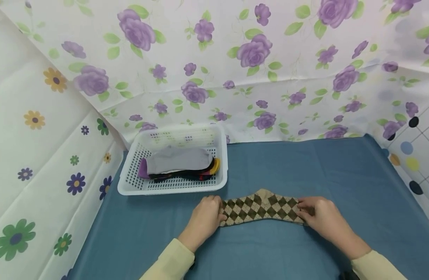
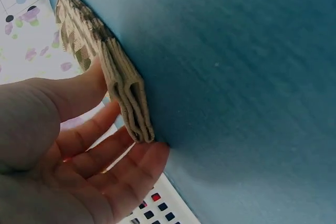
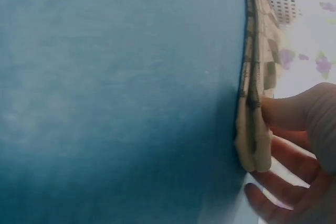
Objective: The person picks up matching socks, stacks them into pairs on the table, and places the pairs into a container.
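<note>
A beige and brown argyle pair of socks (image 1: 263,208), one laid on the other, stretches sideways on the blue cloth with the heels pointing away. My left hand (image 1: 205,216) holds the left end. In the left wrist view, the layered cuffs (image 2: 131,98) sit between the thumb and fingers of that left hand (image 2: 79,140). The right end is pinched by my right hand (image 1: 323,217). Seen from the right wrist, two rounded toe ends (image 3: 254,153) lie together, with the right hand's (image 3: 299,150) thumb on top and its fingers around the far edge.
Behind the left hand stands a white perforated basket (image 1: 172,189). Inside it lie a folded grey sock (image 1: 179,160) and darker, purple and yellow items. A flowered sheet (image 1: 200,77) hangs at the back of the blue tablecloth (image 1: 270,252), with patterned sheets on both sides.
</note>
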`<state>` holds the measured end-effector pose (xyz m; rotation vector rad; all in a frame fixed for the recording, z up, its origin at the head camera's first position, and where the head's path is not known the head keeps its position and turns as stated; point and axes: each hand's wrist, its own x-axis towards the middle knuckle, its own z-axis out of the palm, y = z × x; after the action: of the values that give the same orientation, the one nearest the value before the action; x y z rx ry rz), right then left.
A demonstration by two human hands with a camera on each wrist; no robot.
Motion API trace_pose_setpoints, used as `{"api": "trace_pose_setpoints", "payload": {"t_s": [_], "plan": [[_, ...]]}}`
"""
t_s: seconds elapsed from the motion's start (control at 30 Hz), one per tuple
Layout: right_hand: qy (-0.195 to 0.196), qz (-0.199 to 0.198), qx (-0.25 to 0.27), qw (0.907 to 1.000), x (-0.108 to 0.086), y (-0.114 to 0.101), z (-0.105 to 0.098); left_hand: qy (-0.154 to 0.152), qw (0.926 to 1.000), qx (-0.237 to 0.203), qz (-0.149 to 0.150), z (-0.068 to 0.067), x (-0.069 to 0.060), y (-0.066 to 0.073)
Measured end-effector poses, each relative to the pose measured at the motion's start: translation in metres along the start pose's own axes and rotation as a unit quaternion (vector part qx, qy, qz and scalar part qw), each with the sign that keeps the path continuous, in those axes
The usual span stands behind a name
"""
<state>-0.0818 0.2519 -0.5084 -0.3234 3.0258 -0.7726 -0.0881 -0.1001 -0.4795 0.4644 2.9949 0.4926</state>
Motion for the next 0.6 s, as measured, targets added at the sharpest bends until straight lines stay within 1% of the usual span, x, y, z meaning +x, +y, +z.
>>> {"api": "trace_pose_setpoints", "payload": {"t_s": [0.13,0.2,0.27,0.37,0.5,0.6], "plan": [[-0.009,0.023,0.012,0.9996,0.003,0.0,-0.003,-0.015,0.9991,-0.005,-0.041,0.001,0.005,0.002],[-0.015,0.028,0.018,0.9993,0.005,0.0,-0.005,-0.03,0.9977,-0.011,-0.06,0.0,0.008,0.002],[-0.025,0.038,0.025,0.9986,0.007,0.0,-0.007,-0.044,0.9962,-0.021,-0.072,-0.001,0.01,0.002],[-0.043,0.054,0.037,0.997,0.009,0.001,-0.009,-0.058,0.9948,-0.03,-0.077,-0.003,0.012,0.002],[-0.075,0.076,0.055,0.9927,0.012,0.001,-0.01,-0.069,0.9936,-0.038,-0.081,-0.002,0.014,0.0],[-0.094,0.08,0.057,0.9907,0.014,0.001,-0.01,-0.078,0.9916,-0.051,-0.089,-0.001,0.015,-0.001]]}}
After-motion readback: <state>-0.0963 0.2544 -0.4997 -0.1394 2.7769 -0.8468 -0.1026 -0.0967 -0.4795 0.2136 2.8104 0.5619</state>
